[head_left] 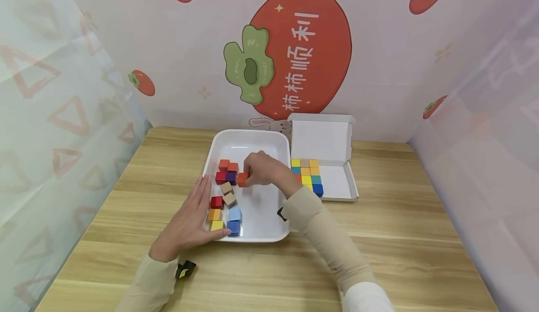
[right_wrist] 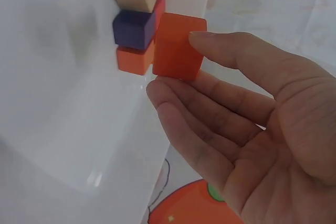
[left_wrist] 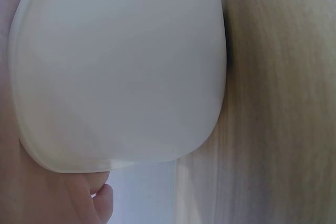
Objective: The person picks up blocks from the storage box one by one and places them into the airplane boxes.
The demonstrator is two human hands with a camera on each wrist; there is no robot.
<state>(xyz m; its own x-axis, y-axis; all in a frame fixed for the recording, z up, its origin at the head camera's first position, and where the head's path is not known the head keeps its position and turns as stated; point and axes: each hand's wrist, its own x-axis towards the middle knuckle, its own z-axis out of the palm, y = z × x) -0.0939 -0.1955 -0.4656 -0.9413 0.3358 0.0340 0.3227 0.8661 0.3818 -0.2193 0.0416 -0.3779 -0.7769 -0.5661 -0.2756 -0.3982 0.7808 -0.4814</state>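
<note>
My right hand (head_left: 266,168) pinches an orange cube (head_left: 242,180) between thumb and fingers, over the white tray (head_left: 263,228). In the right wrist view this orange cube (right_wrist: 180,45) is close to a dark purple cube (right_wrist: 134,29) and another orange cube (right_wrist: 134,60). My left hand (head_left: 188,221) rests along the tray's left rim with its fingers straight. Its thumb lies over the front rim, by a blue cube (head_left: 233,228). Also in the tray are red (head_left: 216,202), wooden (head_left: 229,199), yellow (head_left: 217,226) and light blue (head_left: 235,214) cubes.
Right of the tray stands a white cardboard box (head_left: 338,181) with its lid (head_left: 321,140) raised. Rows of coloured cubes (head_left: 306,171) fill its left part, some hidden by the right arm. Beneath everything is a wood-grain table (head_left: 404,237), with a printed cloth behind.
</note>
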